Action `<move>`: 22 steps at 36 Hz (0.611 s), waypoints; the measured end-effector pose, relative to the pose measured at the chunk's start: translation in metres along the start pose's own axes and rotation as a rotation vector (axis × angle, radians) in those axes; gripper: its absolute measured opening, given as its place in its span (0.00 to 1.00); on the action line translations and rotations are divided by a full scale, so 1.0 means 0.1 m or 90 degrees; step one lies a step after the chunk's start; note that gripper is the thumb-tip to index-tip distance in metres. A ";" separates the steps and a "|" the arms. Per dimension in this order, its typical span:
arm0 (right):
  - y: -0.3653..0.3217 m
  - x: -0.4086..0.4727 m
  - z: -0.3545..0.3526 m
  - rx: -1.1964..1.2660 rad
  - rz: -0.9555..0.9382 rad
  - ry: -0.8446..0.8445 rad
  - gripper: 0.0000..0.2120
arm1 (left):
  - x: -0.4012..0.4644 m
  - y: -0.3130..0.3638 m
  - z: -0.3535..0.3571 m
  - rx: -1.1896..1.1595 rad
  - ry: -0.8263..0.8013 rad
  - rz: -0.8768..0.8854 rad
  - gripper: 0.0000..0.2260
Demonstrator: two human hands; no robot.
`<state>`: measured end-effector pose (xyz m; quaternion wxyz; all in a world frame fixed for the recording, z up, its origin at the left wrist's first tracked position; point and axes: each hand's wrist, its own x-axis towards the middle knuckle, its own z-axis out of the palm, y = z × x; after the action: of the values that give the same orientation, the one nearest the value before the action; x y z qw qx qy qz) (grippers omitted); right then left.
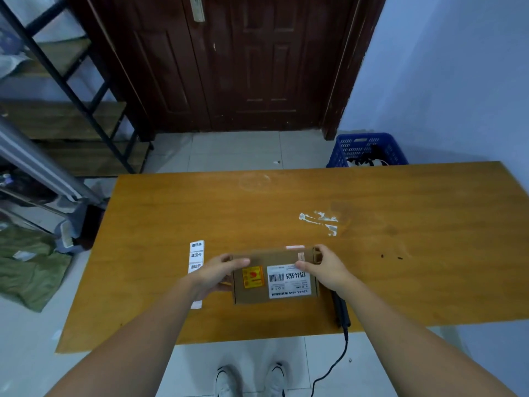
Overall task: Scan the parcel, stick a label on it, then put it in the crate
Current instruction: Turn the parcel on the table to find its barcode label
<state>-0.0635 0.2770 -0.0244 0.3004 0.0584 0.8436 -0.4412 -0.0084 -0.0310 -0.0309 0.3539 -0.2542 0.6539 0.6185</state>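
Both hands grip the parcel (274, 277) by its short ends, over the near middle of the table (372, 267); whether it rests on the wood or is lifted just clear, I cannot tell. The left hand (220, 272) clasps the left end, thumb laid on the top face beside an orange sticker (252, 277); the right hand (325, 267) clasps the right end, thumb on the edge of a white barcode label (289, 280), fingers curled round the far corner. The parcel is a flat brown carton, label side up (its print reads upside down from here).

Just left of it, partly under the left wrist, lies a strip of white labels (197, 255) on the table; near the right forearm, at the table's near edge, lies a dark scanner (342, 310), its cable (335, 365) dropping to the floor. Scraps of white tape residue (319, 222) mark the wood farther back, well apart from the parcel.

The blue crate (363, 144) stands on the floor beyond the table's far right edge, by the wall, with something dark and white inside; a brown door (229, 61) is behind; a shelf rack (71, 90) stands at the left.
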 end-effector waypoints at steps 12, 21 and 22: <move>0.15 -0.07 0.41 0.141 0.126 0.008 0.31 | 0.15 -0.36 0.24 0.041 0.205 0.056 0.32; 0.36 -0.06 0.71 0.036 0.112 0.036 0.24 | 0.26 -0.58 0.32 0.205 0.254 0.044 0.31; 0.37 -0.06 0.73 0.029 0.112 0.041 0.23 | 0.27 -0.59 0.33 0.217 0.259 0.042 0.31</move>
<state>-0.0117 0.2437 -0.0786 0.3092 0.1537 0.8342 -0.4300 0.0252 -0.0019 -0.0884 0.2325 -0.2882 0.8144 0.4468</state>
